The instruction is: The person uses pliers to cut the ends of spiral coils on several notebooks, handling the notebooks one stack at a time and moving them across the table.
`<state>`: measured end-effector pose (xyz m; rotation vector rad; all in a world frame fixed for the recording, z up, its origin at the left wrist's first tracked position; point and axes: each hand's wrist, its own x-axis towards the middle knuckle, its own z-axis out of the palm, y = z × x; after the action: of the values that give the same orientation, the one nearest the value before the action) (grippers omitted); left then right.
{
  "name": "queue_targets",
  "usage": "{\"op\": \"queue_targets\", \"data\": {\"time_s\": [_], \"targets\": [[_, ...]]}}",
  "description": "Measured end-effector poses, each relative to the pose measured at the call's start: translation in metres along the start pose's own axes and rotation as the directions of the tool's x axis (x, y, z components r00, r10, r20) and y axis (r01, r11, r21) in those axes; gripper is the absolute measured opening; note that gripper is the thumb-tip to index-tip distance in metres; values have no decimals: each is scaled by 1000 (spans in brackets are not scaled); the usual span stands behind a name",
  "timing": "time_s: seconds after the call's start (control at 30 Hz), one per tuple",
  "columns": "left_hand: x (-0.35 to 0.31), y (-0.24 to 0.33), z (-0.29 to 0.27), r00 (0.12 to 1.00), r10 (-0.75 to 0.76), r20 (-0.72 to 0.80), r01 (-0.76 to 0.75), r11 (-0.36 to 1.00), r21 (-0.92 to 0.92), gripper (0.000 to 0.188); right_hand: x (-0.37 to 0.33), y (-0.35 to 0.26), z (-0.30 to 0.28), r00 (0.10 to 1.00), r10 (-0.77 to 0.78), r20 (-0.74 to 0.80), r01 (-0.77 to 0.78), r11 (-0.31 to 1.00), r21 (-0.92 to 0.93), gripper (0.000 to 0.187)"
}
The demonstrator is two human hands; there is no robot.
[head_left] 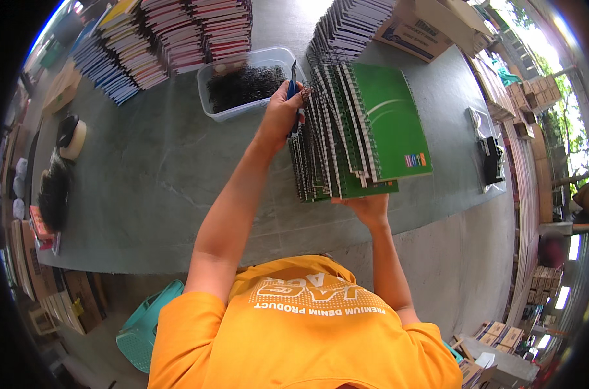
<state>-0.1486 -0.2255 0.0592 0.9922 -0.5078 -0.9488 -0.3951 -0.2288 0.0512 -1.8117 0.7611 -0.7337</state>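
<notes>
A thick stack of green spiral notebooks (393,120) lies on the table in front of me, its wire-bound edges fanned toward the left. My left hand (283,109) is closed around a slim blue and black tool that looks like pliers (292,81), held upright against the bound edges. Under the near edge of the notebooks, my right hand (367,209) grips them from below; its fingers are partly hidden by the covers. Just left of the tool stands a clear plastic tub (224,116) holding a heap of thin black pieces, perhaps wire bits.
Tall stacks of notebooks (168,35) stand at the far left, and another notebook stack (349,29) rises behind the green ones. A cardboard box (414,32) sits at the back right. A brush (71,137) lies left; a clear tray (486,149) with a black item lies right.
</notes>
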Motion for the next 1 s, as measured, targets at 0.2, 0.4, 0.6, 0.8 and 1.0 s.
{"op": "queue_targets", "data": {"time_s": [0.2,0.4,0.6,0.8,1.0], "targets": [[-16,-21,9,946,223,-236,-199,972,123,9,-5,28,-12,978,-193,-82,186,979,-86,38],[-34,-35,30,751,404,-523,-265,909,322,16,-8,34,-33,970,-209,128,244,876,-417,38],[-27,-20,15,769,289,-570,-251,957,147,20,35,-22,-85,968,-66,244,-136,677,724,52],[-26,-32,36,749,384,-540,-248,918,310,29,71,-24,-65,960,262,102,-279,843,461,55],[-35,2,28,853,237,-466,-90,945,315,31,71,-26,-66,937,344,-56,-298,876,380,55]]}}
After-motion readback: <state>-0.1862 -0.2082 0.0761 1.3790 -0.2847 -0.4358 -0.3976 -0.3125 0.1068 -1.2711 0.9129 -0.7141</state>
